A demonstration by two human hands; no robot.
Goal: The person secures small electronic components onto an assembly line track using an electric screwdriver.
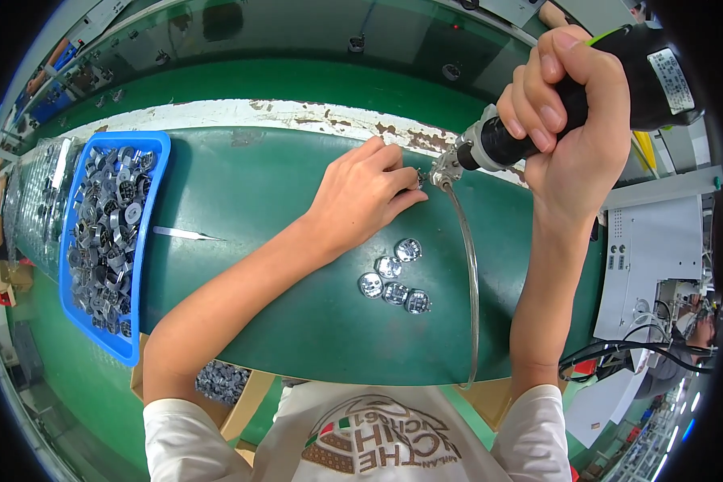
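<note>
My right hand point(580, 128) is wrapped round a black powered screwdriver point(655, 80), held tilted at the upper right. Its metal nose point(448, 163) points down and left, and a clear hose point(471, 273) runs from it toward the bench's near edge. Right beside the nose, my left hand point(361, 195) pinches a small metallic part point(420, 178) against the green mat; the fingers cover most of it. Several round silver-and-dark parts point(395, 293) lie loose on the mat, nearer to me than the left hand.
A blue tray point(146, 241) heaped with similar round parts stands at the left. Between it and my left forearm lie tweezers point(186, 234). Bubble wrap point(36, 193) is at the far left. Beneath the near edge is a cardboard box point(249, 402) of small parts. White equipment point(647, 257) stands right.
</note>
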